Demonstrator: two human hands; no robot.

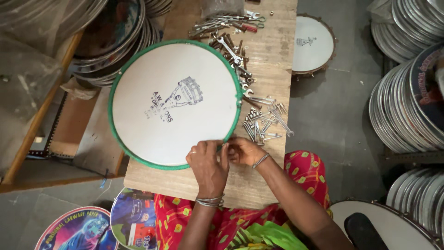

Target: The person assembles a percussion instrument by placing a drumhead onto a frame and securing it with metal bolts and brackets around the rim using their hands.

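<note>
Your left hand and right hand both pinch the green-rimmed drum head at its near edge on the wooden board; no hooks visibly fitted, bolts and spanners lie loose beside it

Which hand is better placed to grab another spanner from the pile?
Probably the right hand: it sits just below the spanner pile. The left hand rests on the green drum rim, further from the pile.

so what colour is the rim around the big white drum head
Green: the rim rings the white drum head, clearest in the head view.
</note>
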